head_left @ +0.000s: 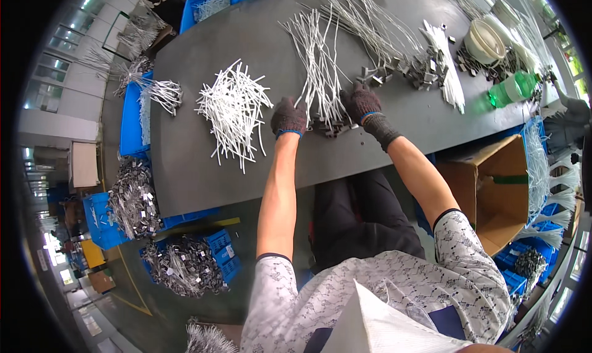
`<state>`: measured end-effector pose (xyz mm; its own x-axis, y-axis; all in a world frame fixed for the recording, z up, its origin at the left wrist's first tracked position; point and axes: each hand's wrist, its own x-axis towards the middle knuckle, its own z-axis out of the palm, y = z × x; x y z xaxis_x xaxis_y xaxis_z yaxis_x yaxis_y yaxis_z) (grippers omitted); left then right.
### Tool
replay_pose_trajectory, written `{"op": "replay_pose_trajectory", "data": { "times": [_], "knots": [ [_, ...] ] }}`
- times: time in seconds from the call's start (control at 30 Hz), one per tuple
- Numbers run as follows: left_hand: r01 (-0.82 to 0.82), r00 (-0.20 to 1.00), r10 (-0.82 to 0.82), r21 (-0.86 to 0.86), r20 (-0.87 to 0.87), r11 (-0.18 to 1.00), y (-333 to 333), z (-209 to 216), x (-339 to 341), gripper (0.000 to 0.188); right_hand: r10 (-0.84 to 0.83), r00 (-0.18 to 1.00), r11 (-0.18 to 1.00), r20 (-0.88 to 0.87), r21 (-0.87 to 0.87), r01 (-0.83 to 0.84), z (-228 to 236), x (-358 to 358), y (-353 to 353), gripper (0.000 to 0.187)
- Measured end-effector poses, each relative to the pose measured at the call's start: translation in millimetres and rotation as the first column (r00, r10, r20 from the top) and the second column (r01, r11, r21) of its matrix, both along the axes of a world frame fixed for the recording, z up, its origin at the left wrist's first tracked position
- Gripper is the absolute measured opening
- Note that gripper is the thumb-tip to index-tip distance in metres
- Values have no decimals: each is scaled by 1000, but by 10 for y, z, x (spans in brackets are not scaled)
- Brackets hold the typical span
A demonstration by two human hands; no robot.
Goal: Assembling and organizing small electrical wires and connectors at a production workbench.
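Note:
My left hand [288,115], in a dark knitted glove, is closed beside a loose bundle of thin whitish wires [314,63]. What its curled fingers hold is hidden. On the other side of that bundle my right hand [362,101], gloved with a grey cuff at the wrist, is also closed, its fingertips against the wires' near part; I cannot make out what is in them. Between the hands, small dark metal-looking pieces [334,127] lie at the bundle's near end. A heap of short white tubes [234,109] spreads left of my left hand.
Another wire bundle [370,29] with blocky ends lies farther right on the grey table [203,180]. Beyond are a cream tub [484,41] and a green bottle [513,89]. An open cardboard box [502,192] stands at lower right; blue bins [131,122] flank the table's left.

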<state>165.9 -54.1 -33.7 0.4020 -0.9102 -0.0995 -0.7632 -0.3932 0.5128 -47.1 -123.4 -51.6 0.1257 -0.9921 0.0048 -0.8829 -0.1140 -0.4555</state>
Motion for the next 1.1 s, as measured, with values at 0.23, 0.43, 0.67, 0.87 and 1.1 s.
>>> {"op": "replay_pose_trajectory", "data": {
  "times": [0.23, 0.43, 0.67, 0.87, 1.1],
  "knots": [
    [78, 996, -66, 257, -58, 963, -479, -586, -104, 43, 9, 990, 945, 140, 322, -54, -45, 475, -346, 84],
    [255, 958, -216, 216, -188, 943, -433, -591, -354, 39, 81, 996, 876, -34, 479, -55, 152, 650, -404, 72],
    [305, 861, -300, -55, -410, 951, 32, -645, -459, 59, 338, 926, 860, -170, 456, -231, -116, 426, -274, 52],
    [-21, 547, 65, 64, -835, 998, 143, -245, -454, 54, 537, 839, 821, -88, 281, -497, 59, 50, 412, 38],
    [-353, -113, -241, -188, -964, 917, 162, 1299, -576, 19, 561, 825, 828, 66, -43, -559, 1514, -114, 1070, 32]
  ]
}}
